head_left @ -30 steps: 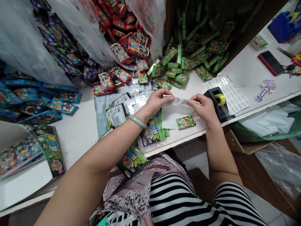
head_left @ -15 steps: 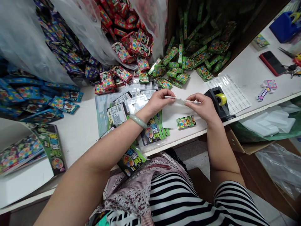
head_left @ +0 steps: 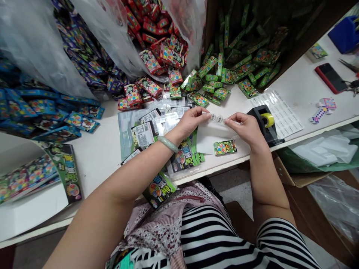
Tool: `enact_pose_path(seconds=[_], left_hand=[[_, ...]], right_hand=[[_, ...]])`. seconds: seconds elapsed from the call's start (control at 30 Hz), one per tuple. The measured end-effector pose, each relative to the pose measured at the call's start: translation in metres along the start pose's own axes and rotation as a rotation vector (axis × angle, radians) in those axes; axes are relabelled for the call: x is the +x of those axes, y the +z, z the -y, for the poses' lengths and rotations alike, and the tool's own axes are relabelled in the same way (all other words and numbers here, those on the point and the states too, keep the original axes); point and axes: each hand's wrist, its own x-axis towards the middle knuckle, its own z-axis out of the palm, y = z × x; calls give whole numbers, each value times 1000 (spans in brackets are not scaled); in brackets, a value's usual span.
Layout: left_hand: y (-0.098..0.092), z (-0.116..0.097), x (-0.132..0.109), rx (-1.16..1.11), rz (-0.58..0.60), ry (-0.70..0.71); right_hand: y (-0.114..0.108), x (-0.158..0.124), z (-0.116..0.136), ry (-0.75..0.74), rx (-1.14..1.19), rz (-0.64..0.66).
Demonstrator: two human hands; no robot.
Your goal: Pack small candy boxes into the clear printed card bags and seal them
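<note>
Between both hands a whitish strip of round, printed stickers (head_left: 219, 119) is stretched above the table. My left hand (head_left: 195, 120) pinches its left end between thumb and fingertips. Its right end is pinched by my right hand (head_left: 243, 126). White backing paper (head_left: 206, 141) hangs or lies just below the strip; I cannot tell whether it is one piece with it. Under the hands, a small green printed box (head_left: 225, 147) rests near the table's front edge. Green and black printed packets (head_left: 185, 157) lie below my left wrist.
A black tape dispenser (head_left: 265, 125) stands beside my right hand, with a sticker sheet (head_left: 283, 112) behind it. Red boxes (head_left: 150, 87) and green boxes (head_left: 215, 87) spill from bags and a carton at the back. A red-cased phone (head_left: 331, 77) lies at far right.
The strip has tilted, so its round printed stickers now show between my fingers. My hands are slightly further apart. The whole view has shifted slightly.
</note>
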Motion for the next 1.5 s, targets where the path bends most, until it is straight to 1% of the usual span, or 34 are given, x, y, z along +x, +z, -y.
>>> enact_pose_path(seconds=[0.1, 0.17, 0.27, 0.43, 0.53, 0.73, 0.87, 0.93, 1.03, 1.17, 1.23, 1.33, 1.37, 1.4, 1.43, 1.5], left_hand=[[-1, -1, -1, 43, -6, 14], [-2, -1, -1, 56, 12, 34], [-3, -1, 0, 56, 25, 34], [-8, 2, 7, 76, -84, 13], [-10, 4, 10, 120, -101, 3], [-8, 6, 10, 193, -126, 11], [-8, 6, 9, 213, -93, 37], [-9, 6, 8, 241, -77, 56], [-9, 6, 8, 308, -74, 76], [-8, 5, 9, 380, -71, 72], [-8, 5, 9, 421, -80, 73], [-8, 7, 10, 492, -106, 73], [-8, 7, 10, 506, -112, 74], [-8, 8, 10, 514, -114, 77], [-9, 8, 11, 517, -112, 81], [-8, 8, 11, 513, -105, 88]], right_hand=[[0, 0, -1, 21, 17, 19], [0, 0, -1, 26, 27, 24], [-2, 0, -5, 15, 58, 9], [-8, -2, -22, 21, 145, -83], [-10, -4, -31, 11, 166, -133], [-11, -8, -29, -108, 3, -238], [-10, -8, -29, -81, 18, -218], [-11, -8, -30, -80, -26, -216], [-11, -9, -29, -137, -127, -256], [-8, -10, -26, -211, -189, -286], [-7, -11, -25, -267, -175, -344], [-10, -16, -22, -344, -101, -499], [-12, -20, -20, -353, -88, -486], [-16, -24, -19, -357, -93, -405], [-19, -30, -17, -358, -121, -260], [-24, -43, -15, -339, -235, 112]])
